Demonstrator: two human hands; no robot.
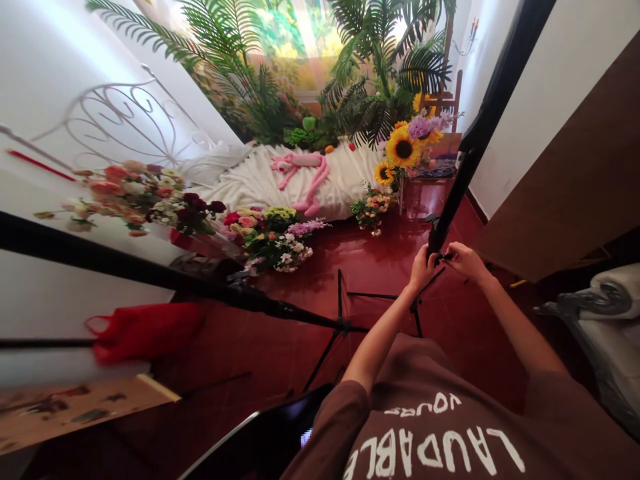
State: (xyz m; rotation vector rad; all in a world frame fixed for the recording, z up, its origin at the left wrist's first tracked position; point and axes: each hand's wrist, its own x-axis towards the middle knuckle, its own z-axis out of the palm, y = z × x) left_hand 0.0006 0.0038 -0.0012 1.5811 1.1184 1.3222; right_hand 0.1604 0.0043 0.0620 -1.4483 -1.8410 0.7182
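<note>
A tall black light stand (456, 180) rises at a slant on the right, its legs spread on the floor. My left hand (424, 268) is wrapped around the stand's pole near a joint. Close to it on the right, my right hand (466, 260) pinches a small black knob (445, 256) at the side of the pole. The fingertips of both hands are partly hidden by the pole and each other. A second black stand (200, 283) crosses the left side, apart from both hands.
A white-covered bed (240, 180) holds a pink plush toy (305, 170). Flower bunches (280, 240) and sunflowers (403, 148) stand around it, with palm plants (380, 60) behind. A red bag (145, 330) lies left; a pale armchair (613, 333) stands right. Tripod legs (340, 327) spread over the red floor.
</note>
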